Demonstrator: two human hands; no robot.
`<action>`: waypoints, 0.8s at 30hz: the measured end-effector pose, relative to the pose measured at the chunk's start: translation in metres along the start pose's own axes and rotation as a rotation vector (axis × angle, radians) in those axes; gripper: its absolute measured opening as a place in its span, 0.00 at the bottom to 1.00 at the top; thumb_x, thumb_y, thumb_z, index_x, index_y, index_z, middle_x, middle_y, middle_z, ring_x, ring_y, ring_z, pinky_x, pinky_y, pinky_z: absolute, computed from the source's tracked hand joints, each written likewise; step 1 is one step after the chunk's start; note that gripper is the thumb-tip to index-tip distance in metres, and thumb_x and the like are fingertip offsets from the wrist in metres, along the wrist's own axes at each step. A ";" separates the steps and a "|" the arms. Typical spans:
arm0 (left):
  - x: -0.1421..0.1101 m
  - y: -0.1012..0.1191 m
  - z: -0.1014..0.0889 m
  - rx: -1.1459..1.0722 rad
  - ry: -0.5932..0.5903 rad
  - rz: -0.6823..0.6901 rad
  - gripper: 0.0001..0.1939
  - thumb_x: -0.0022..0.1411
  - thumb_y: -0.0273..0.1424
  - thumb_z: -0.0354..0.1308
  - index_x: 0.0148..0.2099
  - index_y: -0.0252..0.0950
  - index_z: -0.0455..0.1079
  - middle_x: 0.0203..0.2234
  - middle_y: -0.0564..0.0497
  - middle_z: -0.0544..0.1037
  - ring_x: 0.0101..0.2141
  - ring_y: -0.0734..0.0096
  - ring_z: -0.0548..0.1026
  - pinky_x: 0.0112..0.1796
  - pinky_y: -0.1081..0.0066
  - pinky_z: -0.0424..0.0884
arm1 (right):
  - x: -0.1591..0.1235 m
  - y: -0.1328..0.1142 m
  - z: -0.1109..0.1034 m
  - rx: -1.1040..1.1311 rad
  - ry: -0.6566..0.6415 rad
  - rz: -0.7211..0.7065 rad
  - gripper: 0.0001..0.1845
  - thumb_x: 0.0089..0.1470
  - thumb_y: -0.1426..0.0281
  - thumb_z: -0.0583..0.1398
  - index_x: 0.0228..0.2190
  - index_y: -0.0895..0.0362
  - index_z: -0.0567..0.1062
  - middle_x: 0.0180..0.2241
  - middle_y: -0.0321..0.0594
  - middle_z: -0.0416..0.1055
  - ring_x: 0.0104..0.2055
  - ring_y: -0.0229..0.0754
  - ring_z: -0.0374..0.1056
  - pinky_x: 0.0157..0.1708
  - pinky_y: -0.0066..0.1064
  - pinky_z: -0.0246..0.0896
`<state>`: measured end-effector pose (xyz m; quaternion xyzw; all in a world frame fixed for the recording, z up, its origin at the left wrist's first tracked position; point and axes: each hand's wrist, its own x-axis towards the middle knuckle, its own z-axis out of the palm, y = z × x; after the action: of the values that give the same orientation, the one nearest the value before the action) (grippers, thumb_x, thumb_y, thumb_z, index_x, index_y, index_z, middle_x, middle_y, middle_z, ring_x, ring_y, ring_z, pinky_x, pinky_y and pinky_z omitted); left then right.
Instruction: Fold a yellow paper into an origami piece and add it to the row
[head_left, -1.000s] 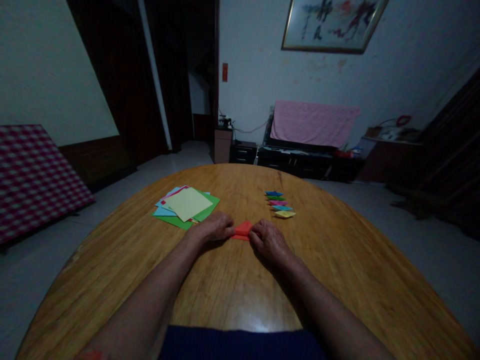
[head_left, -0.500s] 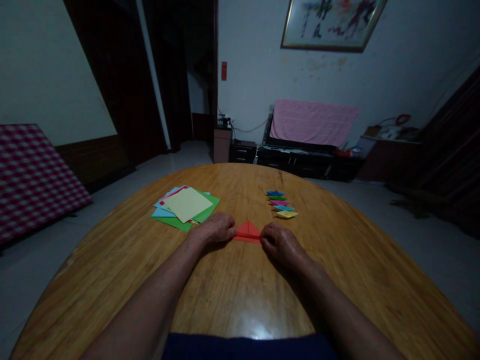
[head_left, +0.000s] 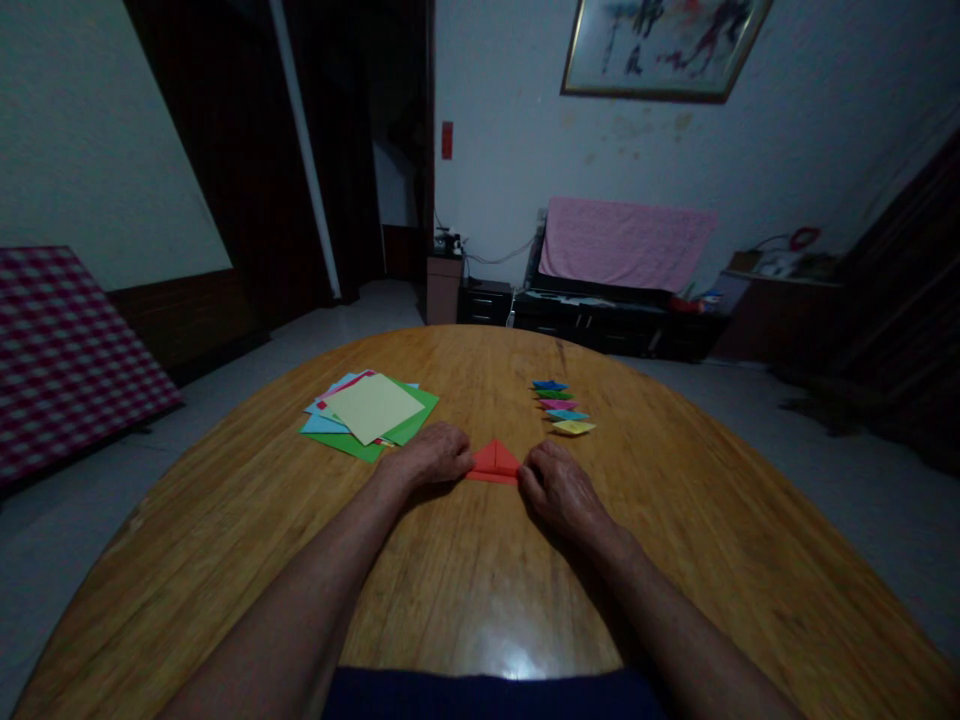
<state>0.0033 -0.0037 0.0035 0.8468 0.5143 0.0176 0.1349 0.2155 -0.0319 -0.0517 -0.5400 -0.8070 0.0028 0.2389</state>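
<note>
Left hand [head_left: 427,455] and right hand [head_left: 562,490] lie palm-down on an oval wooden table [head_left: 480,570], forearms bare, one either side of a folded red paper triangle [head_left: 493,463]. Triangle sits flat on the table between the hands, apex pointing away from the person, a doubled layer showing along its base. Left fingers [head_left: 459,453] curve inward, tips at the triangle's left corner. Right fingers [head_left: 529,472] curve the same way, tips touching or just beside its right corner. Neither hand is spread wide. Cannot tell from here whether either is pinching the paper; it lies on the wood, not lifted.

Handling, by the look of it: thin origami paper, very light, soft at the edges, a little stiffer along the creases. Likely to slide on the varnished wood at a light touch and to crumple if squeezed hard. Best hold seems a gentle pinch at the two base corners, or a fingertip pressed flat on top.

Beyond the left hand, a loose stack of square paper sheets: pale yellow sheet [head_left: 371,408] over green sheet [head_left: 414,417]. Right of that, a short column of small folded paper pieces [head_left: 560,406] in blue, green, pink and yellow
</note>
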 end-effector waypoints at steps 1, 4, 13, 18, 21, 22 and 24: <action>0.000 0.001 0.000 0.005 0.002 -0.010 0.13 0.58 0.33 0.49 0.29 0.33 0.71 0.20 0.50 0.71 0.21 0.75 0.64 0.24 0.74 0.58 | 0.000 0.000 0.001 -0.005 0.009 0.006 0.11 0.57 0.70 0.52 0.24 0.58 0.68 0.29 0.42 0.65 0.32 0.40 0.60 0.33 0.30 0.54; 0.001 0.002 0.001 0.021 0.010 -0.025 0.12 0.58 0.32 0.49 0.29 0.33 0.71 0.20 0.50 0.72 0.21 0.75 0.65 0.24 0.74 0.59 | 0.002 0.001 0.003 -0.002 0.023 0.021 0.10 0.56 0.70 0.53 0.24 0.57 0.68 0.29 0.42 0.65 0.32 0.40 0.60 0.32 0.29 0.54; 0.009 0.000 0.008 0.086 0.027 -0.028 0.13 0.56 0.31 0.48 0.30 0.32 0.73 0.22 0.47 0.74 0.22 0.71 0.68 0.27 0.72 0.62 | 0.005 0.003 0.006 0.001 0.004 0.072 0.09 0.55 0.70 0.56 0.23 0.57 0.68 0.30 0.42 0.65 0.33 0.40 0.61 0.33 0.29 0.55; 0.012 0.000 0.011 0.102 0.033 -0.044 0.14 0.55 0.32 0.48 0.31 0.32 0.74 0.23 0.45 0.75 0.23 0.69 0.69 0.26 0.71 0.62 | 0.006 -0.002 0.004 -0.021 0.017 0.041 0.05 0.54 0.72 0.55 0.28 0.58 0.71 0.32 0.43 0.66 0.35 0.41 0.61 0.35 0.30 0.54; 0.013 -0.001 0.011 0.101 0.021 -0.044 0.15 0.55 0.31 0.47 0.33 0.32 0.74 0.25 0.44 0.76 0.25 0.67 0.71 0.28 0.70 0.63 | 0.008 -0.009 0.002 -0.082 0.035 -0.051 0.08 0.56 0.72 0.54 0.30 0.57 0.72 0.34 0.44 0.67 0.36 0.43 0.60 0.35 0.32 0.53; 0.013 -0.001 0.011 0.100 0.019 -0.046 0.15 0.55 0.31 0.47 0.34 0.32 0.75 0.26 0.43 0.76 0.26 0.67 0.71 0.29 0.70 0.64 | 0.009 -0.012 0.002 -0.105 0.015 -0.078 0.08 0.56 0.72 0.54 0.29 0.57 0.73 0.33 0.44 0.67 0.35 0.43 0.60 0.35 0.32 0.52; 0.013 0.000 0.011 0.096 0.012 -0.057 0.15 0.56 0.31 0.47 0.34 0.32 0.75 0.26 0.43 0.76 0.27 0.66 0.72 0.30 0.69 0.65 | 0.010 -0.017 0.004 -0.134 -0.025 -0.125 0.09 0.56 0.72 0.55 0.27 0.56 0.73 0.32 0.44 0.68 0.35 0.44 0.59 0.34 0.33 0.50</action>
<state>0.0108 0.0051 -0.0083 0.8372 0.5392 -0.0057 0.0915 0.1966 -0.0290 -0.0466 -0.5031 -0.8406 -0.0595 0.1917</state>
